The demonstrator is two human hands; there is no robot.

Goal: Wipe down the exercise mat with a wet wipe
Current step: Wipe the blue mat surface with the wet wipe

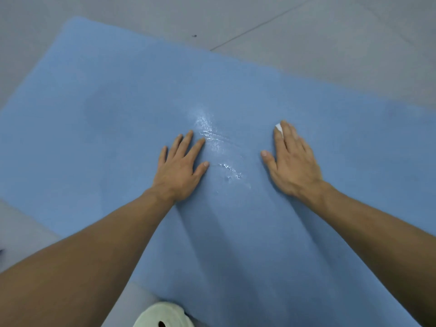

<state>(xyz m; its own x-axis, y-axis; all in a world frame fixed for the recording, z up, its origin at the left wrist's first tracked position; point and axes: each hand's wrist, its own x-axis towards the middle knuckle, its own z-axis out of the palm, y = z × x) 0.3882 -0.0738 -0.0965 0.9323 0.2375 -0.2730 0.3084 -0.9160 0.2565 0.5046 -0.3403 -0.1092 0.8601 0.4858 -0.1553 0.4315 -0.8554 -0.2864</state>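
Observation:
A blue exercise mat (118, 114) lies flat on a grey floor and fills most of the view. My left hand (180, 166) rests palm down on the mat with its fingers spread and nothing in it. My right hand (292, 161) presses flat on the mat to the right, fingers together, covering a white wet wipe (279, 128). Only a small corner of the wipe shows by the fingertips. Between the two hands a wet, shiny streak (212, 142) glistens on the mat.
A roll of white tissue paper (162, 315) stands at the mat's near edge, bottom centre. Grey tiled floor (330, 31) surrounds the mat, with a joint line and a small dark speck (194, 36) beyond the far edge.

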